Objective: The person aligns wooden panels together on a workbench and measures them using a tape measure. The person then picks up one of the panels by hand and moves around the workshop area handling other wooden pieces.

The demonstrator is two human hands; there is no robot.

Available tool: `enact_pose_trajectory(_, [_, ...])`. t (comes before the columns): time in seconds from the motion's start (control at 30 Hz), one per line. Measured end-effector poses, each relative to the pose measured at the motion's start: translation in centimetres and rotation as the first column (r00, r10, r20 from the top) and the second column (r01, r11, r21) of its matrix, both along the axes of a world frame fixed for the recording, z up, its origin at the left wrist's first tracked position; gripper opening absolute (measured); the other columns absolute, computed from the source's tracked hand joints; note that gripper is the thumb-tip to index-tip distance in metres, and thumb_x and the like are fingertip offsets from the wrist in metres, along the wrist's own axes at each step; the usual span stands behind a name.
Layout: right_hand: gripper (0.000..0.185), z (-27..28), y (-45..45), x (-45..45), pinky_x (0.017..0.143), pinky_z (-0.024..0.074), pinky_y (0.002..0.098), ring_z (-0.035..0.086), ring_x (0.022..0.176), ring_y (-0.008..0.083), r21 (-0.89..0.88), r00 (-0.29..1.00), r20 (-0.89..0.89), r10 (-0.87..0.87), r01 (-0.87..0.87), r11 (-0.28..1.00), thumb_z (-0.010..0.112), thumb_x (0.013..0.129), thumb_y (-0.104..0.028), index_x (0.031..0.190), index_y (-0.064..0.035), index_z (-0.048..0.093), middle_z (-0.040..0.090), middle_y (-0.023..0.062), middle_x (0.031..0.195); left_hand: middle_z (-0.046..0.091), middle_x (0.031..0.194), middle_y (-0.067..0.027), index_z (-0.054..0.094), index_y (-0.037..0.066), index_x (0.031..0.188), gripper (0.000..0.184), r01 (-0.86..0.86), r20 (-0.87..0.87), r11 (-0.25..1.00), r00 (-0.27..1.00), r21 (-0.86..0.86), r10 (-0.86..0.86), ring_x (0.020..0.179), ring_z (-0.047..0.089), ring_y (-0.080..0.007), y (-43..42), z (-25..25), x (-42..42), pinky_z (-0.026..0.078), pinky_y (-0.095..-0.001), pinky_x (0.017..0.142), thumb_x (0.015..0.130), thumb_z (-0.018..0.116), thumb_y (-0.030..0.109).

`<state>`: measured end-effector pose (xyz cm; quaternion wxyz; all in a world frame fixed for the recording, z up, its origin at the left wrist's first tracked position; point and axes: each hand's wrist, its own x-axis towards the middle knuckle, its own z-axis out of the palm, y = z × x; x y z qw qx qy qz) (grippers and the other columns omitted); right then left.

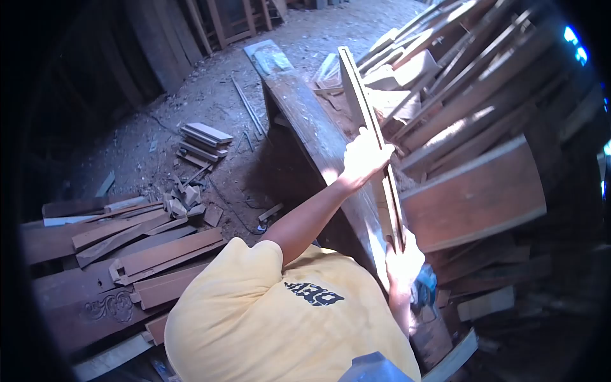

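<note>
A long, narrow wooden board (359,95) stands on edge over a workbench (299,111), a lengthwise groove showing along its upward edge. Around its middle, my left hand (366,158) is closed, fingers on one side and thumb near the grooved edge. My right hand (405,258) grips the board's near end, brightly lit and partly washed out. Whether the board touches the bench top is hard to see. Beside my right wrist is a blue tool (425,286), partly hidden, its kind unclear.
Right of the bench lean many planks (458,127) and a wide reddish slab (477,194). At left lie stacked boards (165,254), one carved panel (108,307), and offcuts (184,202). A small stack of wood pieces (205,139) sits on the dusty floor (159,121).
</note>
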<state>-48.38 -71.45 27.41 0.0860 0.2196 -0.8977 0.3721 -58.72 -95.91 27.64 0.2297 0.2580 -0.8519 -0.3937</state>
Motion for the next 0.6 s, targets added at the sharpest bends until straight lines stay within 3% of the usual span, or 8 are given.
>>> enact_pose_trajectory(0.03, [0.029, -1.2, -2.9, -2.2, 0.072, 0.0562, 0.0389, 0.073, 0.080, 0.0347, 0.125, 1.000, -0.016, 0.012, -0.010, 0.992, 0.077, 0.077, -0.008, 0.104, -0.0059, 0.066, 0.072, 0.0178, 0.087, 0.067, 0.091, -0.0258, 0.061, -0.005, 0.106, 0.054, -0.059, -0.011, 0.997, 0.998, 0.043, 0.059, 0.089, 0.068, -0.0439, -3.0, -1.8, -1.3, 0.055, -0.0497, 0.083, 0.084, 0.065, 0.044])
enact_pose_trajectory(0.1, [0.029, -3.7, -8.6, -6.6, 0.069, 0.0555, 0.0412, 0.071, 0.077, 0.0367, 0.080, 0.981, 0.175, 0.081, -0.096, 0.992, 0.076, 0.080, -0.012, 0.106, -0.0077, 0.065, 0.071, 0.0193, 0.082, 0.068, 0.092, -0.0274, 0.060, -0.008, 0.104, 0.055, -0.168, 0.036, 0.986, 0.985, 0.021, 0.167, 0.089, 0.069, -0.0439, -8.8, -6.1, -4.0, 0.056, -0.0499, 0.081, 0.083, 0.065, 0.043])
enact_pose_trajectory(0.17, [0.026, -6.9, -12.8, -9.6, 0.069, 0.0547, 0.0450, 0.070, 0.076, 0.0395, 0.217, 0.975, 0.206, 0.083, -0.128, 0.968, 0.073, 0.081, -0.018, 0.103, -0.0081, 0.062, 0.070, 0.0203, 0.081, 0.070, 0.095, -0.0292, 0.048, -0.012, 0.123, 0.066, -0.295, 0.123, 0.943, 0.953, 0.152, 0.278, 0.091, 0.070, -0.0456, -13.1, -9.9, -5.8, 0.055, -0.0509, 0.086, 0.082, 0.065, 0.038])
enact_pose_trajectory(0.27, [0.027, -6.1, -17.7, -12.9, 0.075, 0.0533, 0.0516, 0.069, 0.079, 0.0411, 0.513, 0.958, 0.286, 0.018, -0.169, 0.841, 0.070, 0.078, -0.021, 0.098, -0.0092, 0.055, 0.070, 0.0197, 0.081, 0.070, 0.096, -0.0311, 0.043, -0.011, 0.123, 0.071, -0.253, 0.321, 0.946, 0.930, 0.201, 0.180, 0.097, 0.068, -0.0470, -17.5, -10.6, -6.0, 0.052, -0.0545, 0.091, 0.083, 0.067, 0.043])
enact_pose_trajectory(0.37, [0.025, -5.0, -19.1, -13.4, 0.070, 0.0535, 0.0496, 0.068, 0.076, 0.0420, 0.482, 0.948, 0.303, 0.093, -0.237, 0.843, 0.071, 0.080, -0.022, 0.097, -0.0093, 0.057, 0.068, 0.0193, 0.077, 0.066, 0.104, -0.0364, 0.041, -0.007, 0.122, 0.076, -0.210, 0.414, 0.958, 0.903, 0.194, 0.114, 0.104, 0.065, -0.0494, -18.2, -10.5, -5.2, 0.051, -0.0544, 0.091, 0.088, 0.065, 0.057])
enact_pose_trajectory(0.43, [0.024, -4.6, -20.7, -14.2, 0.071, 0.0532, 0.0486, 0.068, 0.077, 0.0415, 0.394, 0.933, 0.341, 0.118, -0.255, 0.883, 0.070, 0.081, -0.020, 0.099, -0.0092, 0.058, 0.068, 0.0194, 0.079, 0.065, 0.105, -0.0364, 0.039, -0.004, 0.127, 0.080, -0.268, 0.402, 0.935, 0.902, 0.232, 0.159, 0.106, 0.064, -0.0497, -20.6, -10.9, -5.4, 0.050, -0.0548, 0.089, 0.090, 0.060, 0.063])
enact_pose_trajectory(0.53, [0.024, -5.3, -21.7, -14.4, 0.070, 0.0527, 0.0474, 0.068, 0.077, 0.0408, 0.457, 0.924, 0.357, 0.137, -0.300, 0.837, 0.069, 0.082, -0.017, 0.103, -0.0087, 0.058, 0.067, 0.0196, 0.080, 0.063, 0.089, -0.0158, 0.049, 0.006, 0.127, 0.057, -0.428, -0.033, 0.879, 0.895, 0.210, 0.444, 0.085, 0.064, -0.0378, -30.7, -13.9, -7.7, 0.050, -0.0520, 0.078, 0.091, 0.066, 0.046])
enact_pose_trajectory(0.6, [0.025, -5.0, -21.9, -14.6, 0.075, 0.0532, 0.0491, 0.068, 0.083, 0.0415, 0.400, 0.895, 0.439, 0.076, -0.271, 0.876, 0.068, 0.085, -0.020, 0.106, -0.0108, 0.059, 0.068, 0.0192, 0.086, 0.064, 0.104, -0.0154, 0.050, 0.007, 0.135, 0.060, -0.479, -0.069, 0.874, 0.872, 0.077, 0.484, 0.100, 0.063, -0.0337, -38.8, -14.2, -9.9, 0.051, -0.0452, 0.089, 0.088, 0.070, 0.038])
